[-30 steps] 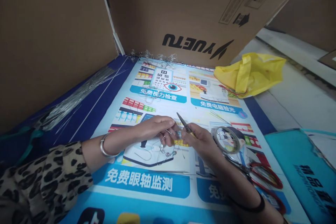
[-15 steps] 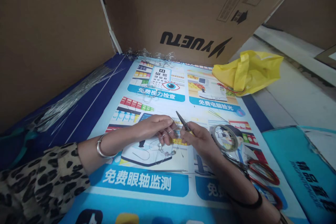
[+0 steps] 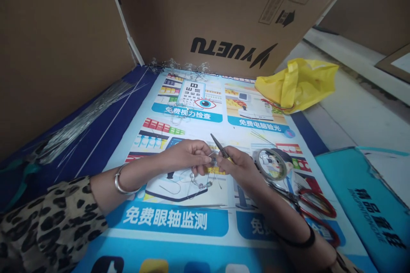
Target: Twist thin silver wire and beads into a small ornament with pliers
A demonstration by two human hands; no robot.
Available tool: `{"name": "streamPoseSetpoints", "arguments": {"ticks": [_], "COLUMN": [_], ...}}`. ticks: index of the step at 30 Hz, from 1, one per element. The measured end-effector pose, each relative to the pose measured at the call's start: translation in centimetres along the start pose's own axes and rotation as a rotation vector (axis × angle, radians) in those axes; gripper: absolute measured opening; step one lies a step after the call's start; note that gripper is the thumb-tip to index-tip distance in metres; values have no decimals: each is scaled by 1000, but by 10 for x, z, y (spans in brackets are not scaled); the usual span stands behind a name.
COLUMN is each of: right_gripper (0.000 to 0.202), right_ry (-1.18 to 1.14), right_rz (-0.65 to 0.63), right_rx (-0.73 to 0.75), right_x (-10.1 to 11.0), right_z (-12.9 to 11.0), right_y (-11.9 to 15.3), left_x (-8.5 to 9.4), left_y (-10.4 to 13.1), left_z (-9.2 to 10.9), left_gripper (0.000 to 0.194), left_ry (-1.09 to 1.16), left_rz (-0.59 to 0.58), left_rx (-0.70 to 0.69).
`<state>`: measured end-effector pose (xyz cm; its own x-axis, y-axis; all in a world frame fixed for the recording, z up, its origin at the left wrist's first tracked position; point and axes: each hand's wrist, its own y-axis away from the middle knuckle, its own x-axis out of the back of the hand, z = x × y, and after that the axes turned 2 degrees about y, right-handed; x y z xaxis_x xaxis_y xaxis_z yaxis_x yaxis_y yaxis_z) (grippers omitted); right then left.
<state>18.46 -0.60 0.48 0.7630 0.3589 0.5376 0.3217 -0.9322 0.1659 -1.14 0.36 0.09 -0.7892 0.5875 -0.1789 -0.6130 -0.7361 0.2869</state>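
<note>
Near the middle of the poster, my left hand [image 3: 196, 156] pinches thin wire, with a beaded wire piece [image 3: 201, 184] hanging just below its fingers. My right hand [image 3: 235, 163] meets it from the right, closed round a pointed tool [image 3: 219, 145] with dark jaws that point up and left. Its thumb and finger also touch the wire beside my left fingertips. The tool's handles are mostly hidden in the palm. Loose wires lie on the poster [image 3: 214, 239] beneath both hands.
Tape roll [image 3: 283, 170] and red-handled scissors [image 3: 317, 203] lie by my right forearm. A yellow bag [image 3: 301, 85] is at back right, a wire bundle [image 3: 80, 121] at left, wire pieces [image 3: 192, 67] at the back. Cardboard [image 3: 179, 4] stands behind; a teal bag [image 3: 358, 187] lies right.
My left fingers have closed in on the wire, and the two hands' fingertips are closer together. The view has shifted slightly, so the surroundings appear a little further left.
</note>
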Motion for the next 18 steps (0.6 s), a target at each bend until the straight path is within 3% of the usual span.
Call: {"name": "streamPoseSetpoints", "arguments": {"ticks": [7,14,18], "right_gripper": [19,24,25], "right_ry": [72,789,1005], "right_rz": [-24,58,26], "right_rx": [22,102,74], "right_x": [10,45,57], "right_z": [-5,-21,-28], "right_y": [1,14,24], "left_x": [-1,-3,-2], "left_y": [0,3,4], "left_z": [0,5,4], "left_gripper": [21,17,15], "left_ry": [-19,-31,-31], "left_rz": [50,271,344], "left_rx": [-2,-62,-86]}}
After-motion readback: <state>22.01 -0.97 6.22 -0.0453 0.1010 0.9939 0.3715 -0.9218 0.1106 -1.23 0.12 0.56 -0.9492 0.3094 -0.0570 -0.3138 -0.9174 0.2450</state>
